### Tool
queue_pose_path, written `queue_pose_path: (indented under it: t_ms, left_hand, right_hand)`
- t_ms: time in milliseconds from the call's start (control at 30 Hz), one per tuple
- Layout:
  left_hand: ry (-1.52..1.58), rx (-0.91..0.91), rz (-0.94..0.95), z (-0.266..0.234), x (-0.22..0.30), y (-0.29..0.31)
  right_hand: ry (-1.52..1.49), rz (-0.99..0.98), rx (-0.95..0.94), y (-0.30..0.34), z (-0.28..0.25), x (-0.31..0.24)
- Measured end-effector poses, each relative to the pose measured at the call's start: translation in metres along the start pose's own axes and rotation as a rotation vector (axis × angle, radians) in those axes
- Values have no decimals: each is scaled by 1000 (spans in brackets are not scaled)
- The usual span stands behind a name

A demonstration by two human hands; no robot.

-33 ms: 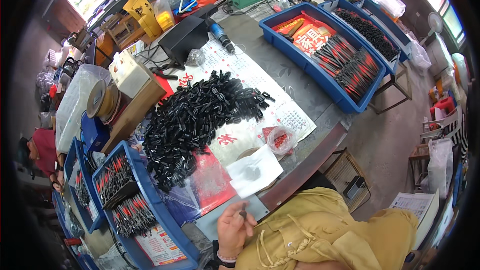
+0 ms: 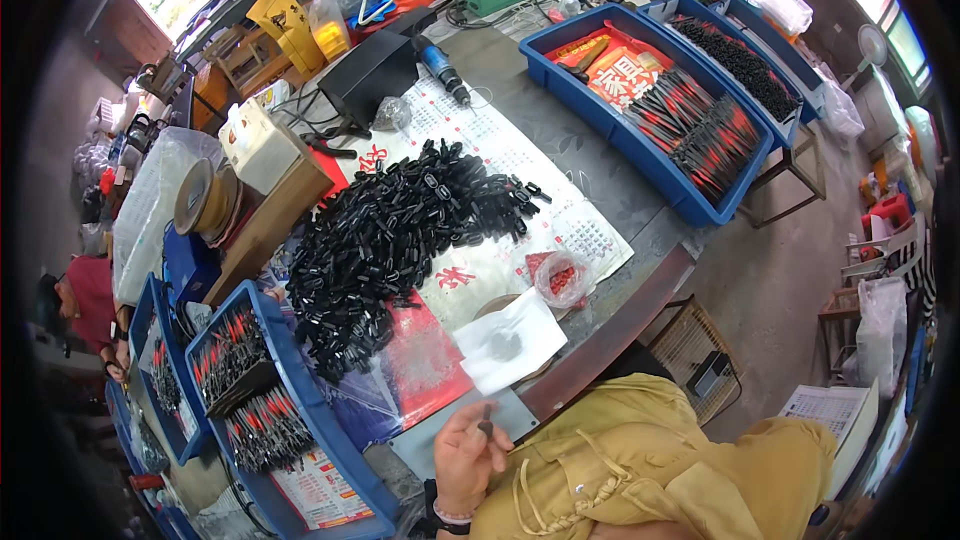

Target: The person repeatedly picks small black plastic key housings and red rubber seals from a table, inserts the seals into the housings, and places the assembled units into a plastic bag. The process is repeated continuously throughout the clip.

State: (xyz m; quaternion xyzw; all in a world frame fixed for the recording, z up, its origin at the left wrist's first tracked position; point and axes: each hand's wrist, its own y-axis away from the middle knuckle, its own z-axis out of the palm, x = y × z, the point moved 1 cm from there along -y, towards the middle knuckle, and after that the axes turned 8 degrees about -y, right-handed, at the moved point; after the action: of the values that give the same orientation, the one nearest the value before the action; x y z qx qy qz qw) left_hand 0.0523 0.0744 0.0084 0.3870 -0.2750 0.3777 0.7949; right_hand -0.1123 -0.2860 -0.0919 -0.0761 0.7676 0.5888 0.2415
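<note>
A: From the head view, what are the hands doing?

B: The left hand (image 2: 468,452) is closed at the fingertips, pinching a small dark piece (image 2: 486,429). It is above the near edge of the bench (image 2: 625,202), over a pale grey plate (image 2: 412,452). The right hand is out of the picture, so I can't tell its state.

A: What is nearest the left hand?

B: A folded white paper (image 2: 525,335) with a grey patch, just beyond it. Past that sits a clear plastic bag (image 2: 563,282) of small red pieces.

A: And the big dark heap?

B: A pile of glossy black oblong pieces (image 2: 385,255), spread over printed sheets (image 2: 470,285) in the middle of the bench.

A: Anything beside it?

B: On the left, a blue tray (image 2: 322,418) holds slender red-and-black tools (image 2: 268,432). At the far right, another blue bin (image 2: 625,152) holds more of them in rows. Beyond the pile lie a blue power driver (image 2: 440,68) and a black box (image 2: 368,82).
</note>
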Motion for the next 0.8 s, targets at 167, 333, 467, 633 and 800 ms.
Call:
queue_pose_path:
  t_ms: [167,333,467,633,800]
  left_hand:
    - [8,-23,31,3,3,-2]
    - [5,81,26,8,-3,-6]
    - [-6,77,23,11,-1,-5]
    - [22,21,25,17,-5,-8]
    - [143,-68,42,14,-12,-8]
  right_hand:
    - [-26,-233,112,-9,-21,-43]
    - [-114,-583,321,-11,-63,-124]
    - [-179,-777,394,-4,-85,-190]
    - [-189,-811,388,-2,-95,-201]
    - [-81,-625,330,-11,-92,-133]
